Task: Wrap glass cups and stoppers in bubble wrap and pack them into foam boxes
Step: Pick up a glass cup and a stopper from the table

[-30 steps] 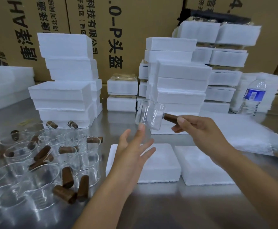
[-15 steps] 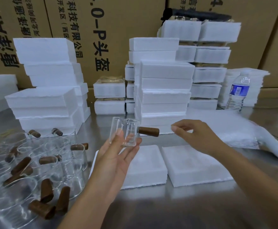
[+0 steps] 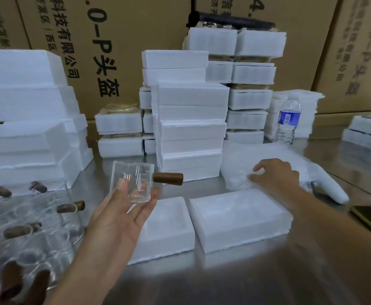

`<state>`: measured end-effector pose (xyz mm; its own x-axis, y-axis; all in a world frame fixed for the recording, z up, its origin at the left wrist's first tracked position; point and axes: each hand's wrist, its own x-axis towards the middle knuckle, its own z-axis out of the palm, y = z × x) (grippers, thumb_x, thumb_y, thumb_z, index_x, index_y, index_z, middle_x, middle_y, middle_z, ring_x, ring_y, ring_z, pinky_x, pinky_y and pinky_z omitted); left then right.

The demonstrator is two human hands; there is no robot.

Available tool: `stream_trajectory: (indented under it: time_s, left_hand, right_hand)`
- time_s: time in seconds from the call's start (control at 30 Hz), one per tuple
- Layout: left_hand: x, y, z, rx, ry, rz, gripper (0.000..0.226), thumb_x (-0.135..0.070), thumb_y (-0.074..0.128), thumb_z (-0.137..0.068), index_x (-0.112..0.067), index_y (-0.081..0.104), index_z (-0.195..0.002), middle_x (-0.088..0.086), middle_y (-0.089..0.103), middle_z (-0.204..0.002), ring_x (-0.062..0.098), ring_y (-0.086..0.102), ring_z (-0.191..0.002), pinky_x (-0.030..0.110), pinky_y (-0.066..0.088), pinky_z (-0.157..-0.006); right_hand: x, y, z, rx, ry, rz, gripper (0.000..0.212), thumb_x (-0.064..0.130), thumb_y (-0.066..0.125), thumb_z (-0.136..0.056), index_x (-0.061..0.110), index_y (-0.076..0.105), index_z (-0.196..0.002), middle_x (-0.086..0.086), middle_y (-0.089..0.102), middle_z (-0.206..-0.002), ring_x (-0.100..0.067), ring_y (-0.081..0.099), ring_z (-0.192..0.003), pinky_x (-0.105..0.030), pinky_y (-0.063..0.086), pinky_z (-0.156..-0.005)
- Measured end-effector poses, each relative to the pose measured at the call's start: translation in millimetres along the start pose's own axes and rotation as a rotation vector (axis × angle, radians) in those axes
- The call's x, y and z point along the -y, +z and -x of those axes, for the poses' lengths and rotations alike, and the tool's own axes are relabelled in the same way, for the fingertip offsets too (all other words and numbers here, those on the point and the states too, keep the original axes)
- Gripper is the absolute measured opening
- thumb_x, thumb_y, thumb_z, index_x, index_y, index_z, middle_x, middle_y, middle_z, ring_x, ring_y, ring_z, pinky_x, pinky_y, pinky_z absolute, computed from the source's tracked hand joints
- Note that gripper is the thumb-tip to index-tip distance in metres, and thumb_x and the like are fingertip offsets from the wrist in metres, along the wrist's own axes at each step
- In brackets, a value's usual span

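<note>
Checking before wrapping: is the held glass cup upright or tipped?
Upright: glass cup in the left hand has rim up, base down, handle sideways.

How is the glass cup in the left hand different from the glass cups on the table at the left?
The held cup is alone, lifted in the left hand; the table cups rest crowded together on the metal table. The held cup's brown wooden piece points right; those of the table cups point many ways. Both are clear glass with a brown piece.

Metal table [image 3: 202, 282]: foam boxes [image 3: 239, 219], glass cups [image 3: 26, 216], bubble wrap [image 3: 241, 159], water bottle [image 3: 288, 119].
</note>
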<state>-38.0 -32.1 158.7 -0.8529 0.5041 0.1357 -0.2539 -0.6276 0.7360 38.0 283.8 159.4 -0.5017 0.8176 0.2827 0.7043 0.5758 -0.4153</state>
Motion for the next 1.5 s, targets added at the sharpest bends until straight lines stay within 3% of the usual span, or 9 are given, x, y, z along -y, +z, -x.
stream_trajectory:
  time_s: [0.17, 0.47, 0.7, 0.83, 1.0, 1.13, 1.27, 1.37, 1.5]
  left_hand:
    - [-1.0, 0.9, 0.9, -0.027, -0.018, 0.014, 0.023, -0.029, 0.055, -0.082, -0.015, 0.071, -0.092, 0.012, 0.072, -0.107, 0.031, 0.069, -0.098, 0.033, 0.058, -0.076]
    - [-2.7, 2.8, 3.8, -0.020, -0.045, 0.061, 0.028, -0.031, 0.055, -0.082, -0.014, 0.064, -0.101, 0.012, 0.071, -0.107, 0.031, 0.069, -0.099, 0.037, 0.057, -0.078]
    - [-11.9, 2.3, 7.5, 0.026, -0.064, 0.267, 0.044, -0.039, 0.057, -0.080, -0.011, 0.059, -0.115, 0.011, 0.070, -0.109, 0.028, 0.068, -0.101, 0.033, 0.058, -0.073]
    - [-17.6, -0.7, 8.9, 0.074, -0.044, 0.316, 0.057, -0.040, 0.062, -0.081, -0.011, 0.052, -0.129, 0.011, 0.065, -0.120, 0.026, 0.066, -0.105, 0.032, 0.057, -0.079]
    - [-24.8, -3.8, 7.8, 0.155, -0.019, 0.339, 0.103, -0.035, 0.089, -0.055, -0.012, 0.041, -0.143, 0.012, 0.057, -0.133, 0.027, 0.063, -0.110, 0.032, 0.055, -0.082]
    - [-27.4, -5.9, 7.3, 0.186, 0.003, 0.370, 0.101, -0.033, 0.089, -0.055, -0.012, 0.042, -0.141, 0.010, 0.058, -0.130, 0.026, 0.062, -0.112, 0.032, 0.055, -0.082]
    - [-24.2, -5.2, 7.0, 0.179, -0.029, 0.337, 0.097, -0.033, 0.092, -0.049, -0.014, 0.050, -0.134, 0.010, 0.063, -0.120, 0.024, 0.066, -0.104, 0.034, 0.056, -0.080]
    - [-21.0, -4.8, 7.0, 0.161, -0.043, 0.242, 0.086, -0.035, 0.094, -0.043, -0.019, 0.061, -0.121, 0.007, 0.066, -0.117, 0.023, 0.067, -0.098, 0.034, 0.056, -0.077]
    - [-15.4, -2.1, 10.4, 0.166, -0.017, 0.035, 0.056, -0.043, 0.088, -0.052, -0.028, 0.072, -0.103, 0.002, 0.070, -0.110, 0.017, 0.068, -0.088, 0.030, 0.056, -0.070]
  right_hand:
    - [2.7, -2.6, 3.5, -0.056, -0.042, 0.091, 0.010, 0.037, 0.065, -0.084, 0.029, 0.066, -0.078, 0.002, 0.065, -0.101, -0.023, 0.052, -0.103, -0.037, 0.032, -0.087]
    - [16.5, -12.6, 18.5, -0.265, -0.083, -0.071, 0.017, 0.033, 0.060, -0.091, 0.022, 0.072, -0.093, -0.011, 0.064, -0.108, -0.031, 0.049, -0.108, -0.043, 0.039, -0.091]
    - [79.0, -22.3, 74.7, -0.473, -0.404, -0.309, 0.009, 0.029, 0.061, -0.089, 0.022, 0.063, -0.084, 0.002, 0.058, -0.100, -0.018, 0.046, -0.105, -0.027, 0.025, -0.084]
    - [105.6, -18.2, 117.7, -0.304, -0.619, -0.475, 0.012, 0.029, 0.064, -0.087, 0.034, 0.055, -0.081, 0.013, 0.049, -0.093, -0.003, 0.037, -0.096, -0.021, 0.023, -0.083]
    - [115.0, 0.4, 139.7, 0.003, -0.728, -0.315, 0.012, 0.043, 0.059, -0.089, 0.035, 0.067, -0.092, 0.016, 0.052, -0.103, -0.002, 0.038, -0.097, -0.021, 0.019, -0.083]
    - [113.4, 11.0, 147.5, 0.148, -0.751, -0.299, 0.019, 0.048, 0.055, -0.089, 0.035, 0.067, -0.094, 0.013, 0.060, -0.107, -0.004, 0.046, -0.102, -0.030, 0.027, -0.098]
    - [110.5, 12.0, 151.8, 0.252, -0.739, -0.353, 0.016, 0.054, 0.048, -0.089, 0.042, 0.059, -0.091, 0.023, 0.062, -0.100, 0.008, 0.042, -0.100, -0.045, 0.002, -0.116]
    - [106.9, 3.4, 145.4, 0.099, -0.668, -0.597, 0.005, 0.051, 0.048, -0.088, 0.049, 0.051, -0.090, 0.030, 0.061, -0.087, 0.014, 0.047, -0.098, -0.046, 0.021, -0.113]
    - [96.6, -10.6, 136.9, 0.051, -0.646, -0.983, 0.014, 0.043, 0.045, -0.094, 0.040, 0.058, -0.099, 0.021, 0.066, -0.090, -0.002, 0.060, -0.097, -0.015, 0.044, -0.085]
